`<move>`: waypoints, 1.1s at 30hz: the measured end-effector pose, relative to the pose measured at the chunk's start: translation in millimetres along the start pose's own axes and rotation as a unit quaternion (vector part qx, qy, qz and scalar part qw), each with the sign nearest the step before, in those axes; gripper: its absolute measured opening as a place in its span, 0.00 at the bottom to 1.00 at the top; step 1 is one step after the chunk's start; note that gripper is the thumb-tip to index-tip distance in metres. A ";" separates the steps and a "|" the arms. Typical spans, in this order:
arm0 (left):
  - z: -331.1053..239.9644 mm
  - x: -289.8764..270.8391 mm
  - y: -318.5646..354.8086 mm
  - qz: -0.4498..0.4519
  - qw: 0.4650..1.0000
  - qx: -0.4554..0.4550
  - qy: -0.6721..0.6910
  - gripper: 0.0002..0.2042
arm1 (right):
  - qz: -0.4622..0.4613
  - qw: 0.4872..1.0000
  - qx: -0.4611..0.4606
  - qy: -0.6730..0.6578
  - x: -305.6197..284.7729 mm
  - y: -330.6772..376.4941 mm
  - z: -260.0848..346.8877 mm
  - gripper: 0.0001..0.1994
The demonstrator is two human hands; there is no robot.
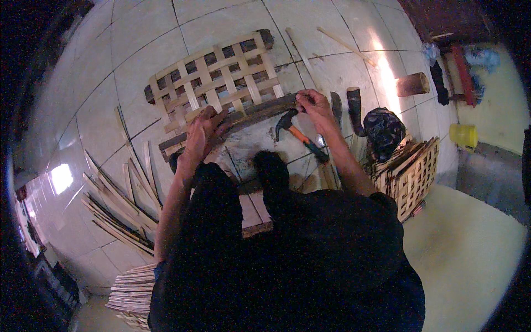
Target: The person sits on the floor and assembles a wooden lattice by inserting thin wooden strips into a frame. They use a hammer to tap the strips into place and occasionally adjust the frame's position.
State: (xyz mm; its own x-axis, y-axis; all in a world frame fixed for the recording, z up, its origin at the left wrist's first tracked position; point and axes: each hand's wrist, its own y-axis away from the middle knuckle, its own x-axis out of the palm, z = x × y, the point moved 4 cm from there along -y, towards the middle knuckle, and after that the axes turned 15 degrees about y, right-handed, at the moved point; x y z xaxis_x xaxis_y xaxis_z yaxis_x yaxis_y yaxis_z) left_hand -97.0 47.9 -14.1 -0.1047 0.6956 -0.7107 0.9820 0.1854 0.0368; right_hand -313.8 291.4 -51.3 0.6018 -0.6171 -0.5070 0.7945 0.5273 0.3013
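Observation:
A woven panel of pale flat strips (220,76) lies on the tiles in front of me, over darker wood at its corners. Along its near side runs a long dark wooden bar (259,114). My left hand (203,133) is closed over this bar toward its left part, fingers curled at the panel's edge. At the bar's right end, my right hand (314,108) holds thumb and fingertips pinched together; anything between them is too small to make out. Just below that hand lies a claw hammer (298,135) with an orange and dark handle, untouched.
Loose pale strips (124,193) fan out at the left, above a stack of strips (133,290). To the right are a dark curved piece (355,110), a black plastic bag (384,133), stacked woven panels (412,180), a wooden log (412,84) and a yellow container (463,136).

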 end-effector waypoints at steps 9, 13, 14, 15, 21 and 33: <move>6.8 14.8 9.2 -0.051 0.997 -0.004 0.062 0.19 | -0.019 0.997 -0.055 0.043 9.7 -5.7 -13.7 0.12; 7.9 18.1 14.1 -0.060 0.998 -0.002 0.030 0.18 | -0.015 0.996 -0.026 0.086 10.7 -3.0 -4.6 0.13; 6.6 18.4 16.1 -0.063 0.998 -0.004 0.015 0.18 | -0.006 0.996 -0.014 0.090 11.3 -2.9 -2.1 0.13; 3.4 17.5 16.6 -0.066 0.998 -0.005 0.000 0.18 | 0.001 0.996 -0.001 0.094 11.1 -2.7 1.0 0.13; 8.1 23.3 14.1 -0.048 0.999 -0.014 -0.015 0.18 | -0.082 0.983 -0.040 0.157 -0.2 1.7 8.7 0.11; 19.5 30.9 15.1 -0.073 0.997 -0.032 -0.007 0.17 | -0.152 0.880 -0.312 0.325 60.0 65.9 63.0 0.14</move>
State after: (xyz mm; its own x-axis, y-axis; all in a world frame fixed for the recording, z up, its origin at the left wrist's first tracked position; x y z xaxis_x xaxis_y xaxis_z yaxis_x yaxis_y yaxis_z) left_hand -82.4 58.7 -49.2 -0.2431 0.6485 -0.7214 0.9446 0.3275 -0.0239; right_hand -220.2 252.3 -11.0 0.0348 -0.4275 -0.9033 0.5895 0.7386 -0.3269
